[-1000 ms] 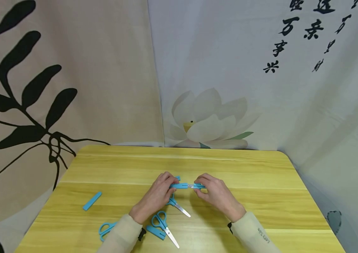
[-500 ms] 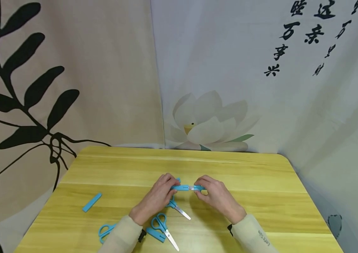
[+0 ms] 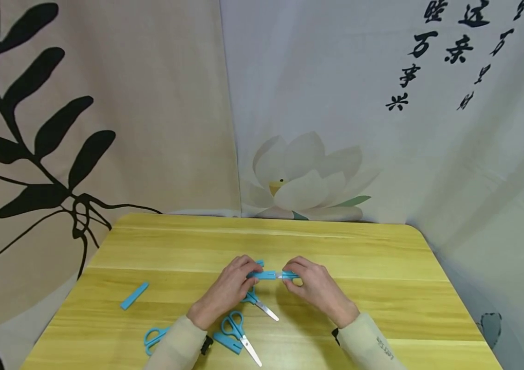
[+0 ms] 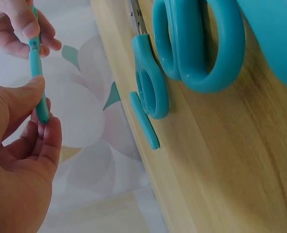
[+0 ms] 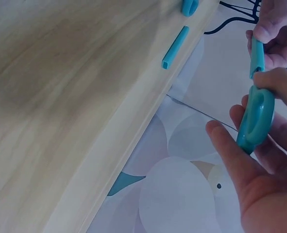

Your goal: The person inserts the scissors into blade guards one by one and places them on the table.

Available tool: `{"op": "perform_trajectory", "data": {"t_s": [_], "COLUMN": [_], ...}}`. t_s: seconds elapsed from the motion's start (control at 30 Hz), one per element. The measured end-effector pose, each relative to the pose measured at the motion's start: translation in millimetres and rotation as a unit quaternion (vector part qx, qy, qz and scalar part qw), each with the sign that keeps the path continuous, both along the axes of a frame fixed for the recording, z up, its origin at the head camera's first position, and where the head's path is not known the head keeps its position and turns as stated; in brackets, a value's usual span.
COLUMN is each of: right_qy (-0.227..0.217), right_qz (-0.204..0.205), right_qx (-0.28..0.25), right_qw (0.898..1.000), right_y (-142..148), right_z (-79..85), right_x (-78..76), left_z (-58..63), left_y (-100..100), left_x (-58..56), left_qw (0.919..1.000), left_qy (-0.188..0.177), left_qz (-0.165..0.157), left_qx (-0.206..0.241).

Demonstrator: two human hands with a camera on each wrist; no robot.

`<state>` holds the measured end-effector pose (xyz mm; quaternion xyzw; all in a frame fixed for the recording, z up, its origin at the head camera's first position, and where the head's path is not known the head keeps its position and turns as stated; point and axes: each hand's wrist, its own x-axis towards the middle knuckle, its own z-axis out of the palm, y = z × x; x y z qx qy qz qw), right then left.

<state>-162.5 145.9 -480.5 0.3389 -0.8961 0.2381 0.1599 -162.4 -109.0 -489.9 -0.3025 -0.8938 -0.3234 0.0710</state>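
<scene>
My left hand (image 3: 227, 290) pinches a blue blade cover (image 3: 264, 275) between thumb and fingers. Opposite it, my right hand (image 3: 319, 288) grips a pair of scissors (image 5: 260, 116) by its blue handles. The scissors' blades run into the cover's end, and a short bit of metal shows between cover and handles. Both are held level in line above the table. Below my left hand lie a second pair of scissors (image 3: 262, 306), with handles partly hidden, and a third pair (image 3: 243, 336), blades bare. Another blue cover (image 3: 228, 343) lies beside the third pair's handles.
One more blue cover (image 3: 134, 295) lies on the left of the wooden table (image 3: 359, 246). Blue scissor handles (image 3: 154, 339) show partly behind my left sleeve. Past my left fingertips, a blue cover (image 5: 175, 47) rests near the far edge. Printed curtains (image 3: 151, 103) hang behind.
The bare metal between the cover and the scissor handles has become slightly shorter over the second. Both hands keep their grips and have barely moved.
</scene>
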Motion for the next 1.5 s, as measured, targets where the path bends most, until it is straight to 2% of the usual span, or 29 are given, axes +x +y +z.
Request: {"op": "perform_trajectory", "data": {"t_s": [0.33, 0.57, 0.97, 1.5], "right_qy": [0.011, 0.008, 0.016, 0.014], "right_qz": [0.004, -0.002, -0.004, 0.005], "right_qx": [-0.008, -0.013, -0.013, -0.013], "right_qw": [1.000, 1.000, 1.000, 1.000], "right_y": [-0.5, -1.8, -2.4, -4.3], "right_z": [1.0, 2.7, 4.6, 3.4], "right_x": [1.3, 2.6, 2.4, 3.2], "left_z": [0.1, 1.8, 0.8, 2.1], "left_y": [-2.4, -1.4, -0.2, 0.9], "left_x": [0.5, 1.5, -0.4, 0.4], "left_qw": [0.9994, 0.9991, 0.9968, 0.9957], "left_qy": [0.025, 0.033, 0.075, 0.083], "left_qz": [-0.024, -0.024, -0.027, -0.033], "left_qx": [-0.001, -0.006, -0.008, -0.023]}}
